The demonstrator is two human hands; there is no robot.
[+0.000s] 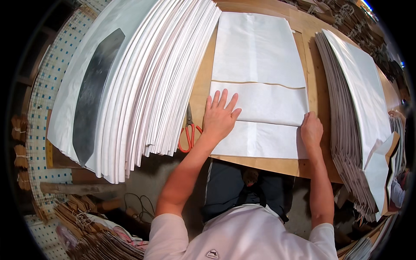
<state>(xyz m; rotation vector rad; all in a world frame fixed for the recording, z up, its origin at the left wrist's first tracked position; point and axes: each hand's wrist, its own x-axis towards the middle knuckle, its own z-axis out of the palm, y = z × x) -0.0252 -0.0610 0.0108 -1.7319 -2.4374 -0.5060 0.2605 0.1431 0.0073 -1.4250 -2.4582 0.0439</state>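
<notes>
In front of me on the wooden table lies a flat white paper sack (258, 47), with a lengthwise seam strip and thin brown edges. Across its middle runs a folded band with a crease below. My left hand (220, 116) rests palm down on the left part of this band, fingers spread. At the right edge of the sack, my right hand (311, 130) is closed, its fingers curled around the paper edge. Scissors (188, 134) with red handles lie left of the sack, beside my left forearm and partly hidden.
A tall stack of white paper sacks (164, 78) fills the left side, with a dark flat plate (97, 95) on it. Another stack (357, 82) stands on the right, one sack sagging off its near end. Tied brown bundles (86, 216) sit low at left. The wooden table (255, 162) ends near my lap.
</notes>
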